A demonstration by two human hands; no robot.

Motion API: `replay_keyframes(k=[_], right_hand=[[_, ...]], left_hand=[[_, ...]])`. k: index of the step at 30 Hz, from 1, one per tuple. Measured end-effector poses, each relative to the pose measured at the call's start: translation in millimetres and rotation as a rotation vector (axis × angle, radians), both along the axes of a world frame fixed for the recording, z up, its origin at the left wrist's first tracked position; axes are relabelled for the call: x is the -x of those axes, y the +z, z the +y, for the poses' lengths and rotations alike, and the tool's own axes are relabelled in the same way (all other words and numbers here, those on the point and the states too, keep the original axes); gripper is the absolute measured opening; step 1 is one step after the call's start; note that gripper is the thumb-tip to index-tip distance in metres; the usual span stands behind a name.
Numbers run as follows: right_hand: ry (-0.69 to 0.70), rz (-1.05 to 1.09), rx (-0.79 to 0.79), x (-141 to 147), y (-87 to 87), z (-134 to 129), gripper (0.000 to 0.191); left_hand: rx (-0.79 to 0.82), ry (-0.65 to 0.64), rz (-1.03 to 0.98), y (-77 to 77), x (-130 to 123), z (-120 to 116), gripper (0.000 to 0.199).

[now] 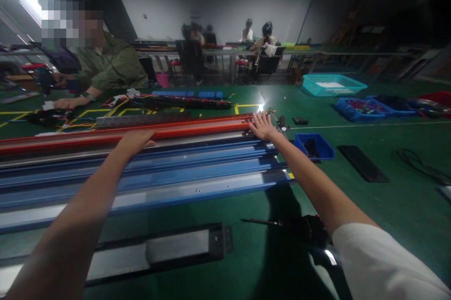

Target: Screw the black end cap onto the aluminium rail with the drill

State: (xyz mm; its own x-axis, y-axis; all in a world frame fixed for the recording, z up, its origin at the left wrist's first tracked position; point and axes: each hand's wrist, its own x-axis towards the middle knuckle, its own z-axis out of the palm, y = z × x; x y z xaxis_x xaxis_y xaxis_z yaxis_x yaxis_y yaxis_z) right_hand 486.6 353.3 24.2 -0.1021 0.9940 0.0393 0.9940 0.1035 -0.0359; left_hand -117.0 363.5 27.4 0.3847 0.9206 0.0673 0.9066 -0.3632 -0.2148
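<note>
My left hand (138, 142) rests on the near edge of a long orange-red metal profile (197, 126). Its thumb points right, but the other fingers are mostly hidden, so their grip does not show. At the profile's right end my right hand (262, 127) lies with fingers spread, touching the top. Nearer to me, several long blue profiles (211, 165) run parallel to the orange-red one. A dark-edged metal housing (179, 247) with a bracket end lies closest to me. A power screwdriver (303, 226) with a long bit lies below my right forearm.
A co-worker in a green jacket (118, 63) handles wiring across the table. Black wire bundles (183, 102) lie behind the profiles. At right are a small blue bin (326, 150), a black flat piece (362, 164), a turquoise tray (334, 90) and blue trays (357, 114) of parts.
</note>
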Motion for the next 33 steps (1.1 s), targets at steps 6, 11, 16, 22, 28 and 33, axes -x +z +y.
replay_keyframes(k=[6,11,16,22,28,33], right_hand=[[0.001,0.013,-0.029,-0.8,-4.3,5.5,0.084],[0.007,0.017,-0.035,-0.6,-5.3,6.8,0.084],[0.014,0.014,-0.045,-0.7,-6.2,7.9,0.083],[0.019,0.021,-0.067,-2.2,-7.6,8.6,0.081],[0.034,0.028,-0.130,2.0,-3.1,4.1,0.077],[0.038,0.030,-0.137,4.5,0.3,2.3,0.078]], left_hand=[[0.055,0.079,0.019,1.8,-3.5,-1.3,0.061],[0.081,0.116,0.030,4.2,-8.6,-1.5,0.059],[0.113,0.147,0.040,10.7,-16.1,3.5,0.048],[0.112,0.179,0.089,17.1,-22.3,2.5,0.045],[0.087,0.198,0.109,16.5,-26.4,1.7,0.045],[0.061,0.194,0.115,13.3,-24.5,5.3,0.043]])
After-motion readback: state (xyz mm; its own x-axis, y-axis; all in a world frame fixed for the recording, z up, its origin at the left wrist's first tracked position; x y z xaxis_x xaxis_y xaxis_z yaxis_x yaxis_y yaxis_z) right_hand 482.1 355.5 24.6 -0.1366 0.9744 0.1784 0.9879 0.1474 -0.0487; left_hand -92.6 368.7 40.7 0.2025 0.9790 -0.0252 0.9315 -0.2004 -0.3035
